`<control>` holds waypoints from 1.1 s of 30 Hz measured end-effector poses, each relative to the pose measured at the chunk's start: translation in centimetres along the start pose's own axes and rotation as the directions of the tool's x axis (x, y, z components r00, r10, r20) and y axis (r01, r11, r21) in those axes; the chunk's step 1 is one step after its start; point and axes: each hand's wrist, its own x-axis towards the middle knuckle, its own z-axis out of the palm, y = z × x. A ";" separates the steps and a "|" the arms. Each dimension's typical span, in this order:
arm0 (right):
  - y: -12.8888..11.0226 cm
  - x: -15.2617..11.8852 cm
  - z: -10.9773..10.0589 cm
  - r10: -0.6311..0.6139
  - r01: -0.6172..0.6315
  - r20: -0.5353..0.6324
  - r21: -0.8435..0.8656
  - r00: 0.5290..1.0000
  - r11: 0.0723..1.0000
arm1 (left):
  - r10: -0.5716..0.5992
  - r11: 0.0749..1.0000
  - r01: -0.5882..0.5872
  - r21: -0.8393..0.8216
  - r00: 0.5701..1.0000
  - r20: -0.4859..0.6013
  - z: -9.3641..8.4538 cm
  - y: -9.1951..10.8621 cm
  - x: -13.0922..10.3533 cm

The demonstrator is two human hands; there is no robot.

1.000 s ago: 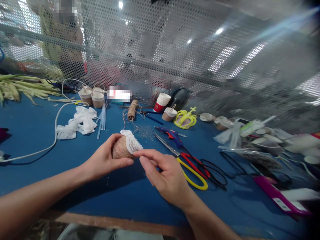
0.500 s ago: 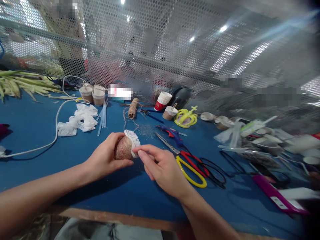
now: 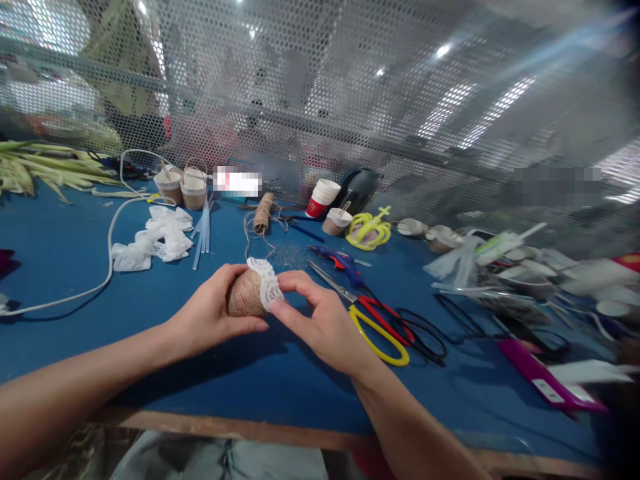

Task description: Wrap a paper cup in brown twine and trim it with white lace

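Twine-wrapped cup [image 3: 243, 298] held tilted between two hands

At the middle of the frame, the left hand [image 3: 206, 312] grips the cup's body, hiding part of it; the right hand [image 3: 325, 319] pinches the white lace [image 3: 267, 283] at its rim. Close by the right hand lie scissors [image 3: 337, 285], a blue glue gun [image 3: 354, 272] and a looping black cord [image 3: 423, 324], crowding that side. Above the cup, a twine spool [image 3: 263, 213] trails loose strands. Left of centre sit a heap of lace [image 3: 173, 235] and clear glue sticks [image 3: 205, 230]. Stacked paper cups [image 3: 325, 193] and a yellow crown [image 3: 370, 231] stand upper right of centre; pale green leaves [image 3: 55, 167] lie upper left. A perforated panel [image 3: 215, 110] blocks the back.
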 end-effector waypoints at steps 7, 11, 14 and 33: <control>0.3 -0.1 0.7 -0.253 0.249 -0.032 -0.098 0.967 0.964 | 0.102 0.989 -0.115 -0.097 0.986 -0.132 -0.7 0.1 0.1; 0.6 0.0 1.0 -0.313 0.307 -0.005 -0.176 0.950 0.935 | -0.017 0.946 -0.038 -0.323 0.986 -0.167 -1.2 0.7 0.5; 0.8 0.0 1.0 -0.307 0.301 -0.001 -0.197 0.952 0.933 | -0.005 0.934 -0.076 -0.350 0.974 -0.225 -1.2 1.1 0.1; 0.4 -0.1 0.4 -0.189 0.192 -0.071 0.037 0.979 0.981 | -0.055 0.952 0.075 -0.298 0.996 0.077 -0.9 0.2 0.4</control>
